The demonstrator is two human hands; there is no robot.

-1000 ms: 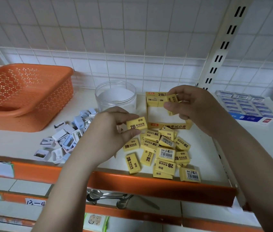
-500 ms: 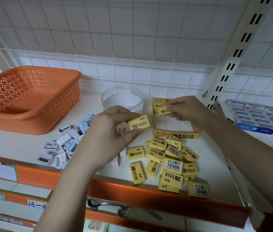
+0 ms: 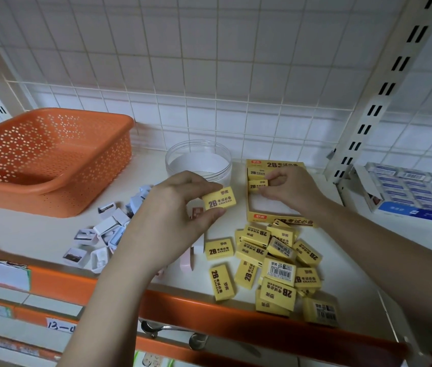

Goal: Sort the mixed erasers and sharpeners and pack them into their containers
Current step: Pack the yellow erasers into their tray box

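My left hand [image 3: 172, 215] pinches a yellow eraser [image 3: 219, 198], its long side pointing at three o'clock toward the box [image 3: 275, 218], where my right hand [image 3: 289, 189] sets another eraser [image 3: 257, 184].

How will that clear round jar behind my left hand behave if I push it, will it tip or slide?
The clear jar looks empty and thin-walled, so probably light and likely to slide on the smooth shelf. It is wide and squat, so tipping seems unlikely. Lying on its side, its round wall could roll.

Your left hand [image 3: 172, 221] hides part of the heap of small white plastic sharpeners [image 3: 98, 242] (count unreadable); the orange perforated plastic basket [image 3: 50, 160] is cut off at the left edge.
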